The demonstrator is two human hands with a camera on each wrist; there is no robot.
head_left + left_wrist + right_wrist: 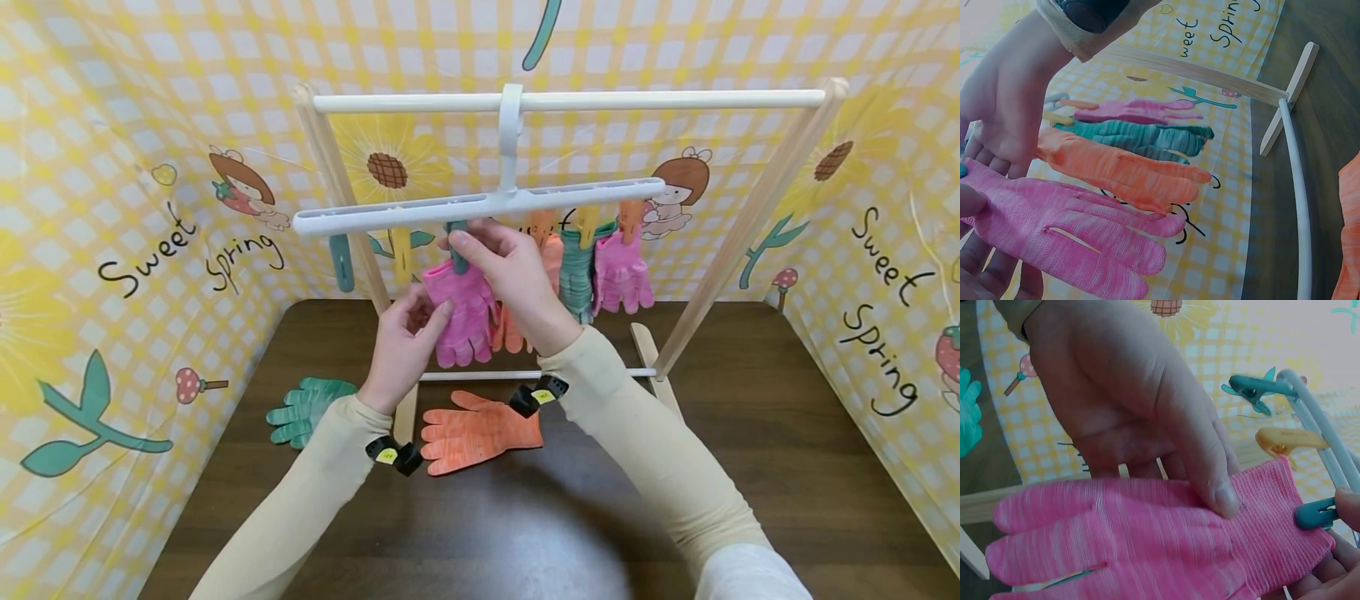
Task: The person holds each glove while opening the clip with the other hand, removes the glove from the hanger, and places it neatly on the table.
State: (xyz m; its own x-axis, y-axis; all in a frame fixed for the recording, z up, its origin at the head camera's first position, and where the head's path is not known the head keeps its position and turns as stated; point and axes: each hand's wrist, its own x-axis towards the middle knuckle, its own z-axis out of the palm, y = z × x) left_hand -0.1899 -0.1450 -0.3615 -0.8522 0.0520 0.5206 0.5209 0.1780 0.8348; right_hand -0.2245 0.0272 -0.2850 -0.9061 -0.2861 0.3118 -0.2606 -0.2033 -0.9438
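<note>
At lower left of the frame, a green knitted glove [300,412] lay on the dark brown tabletop [750,433]. Near the centre, the left grip [399,348] pinched a pink knitted glove [467,312], apparently to steady it while the right grip [522,277] pinched the teal plastic clip [457,254] at its cuff. Below, an orange knitted glove [478,433] lay flat. Right of centre, three hanging gloves [576,275] were clipped under a white plastic hanger [420,211]. Visible were six gloves, two per colour, and six clips [403,254]: two teal, two yellow, two orange.
</note>
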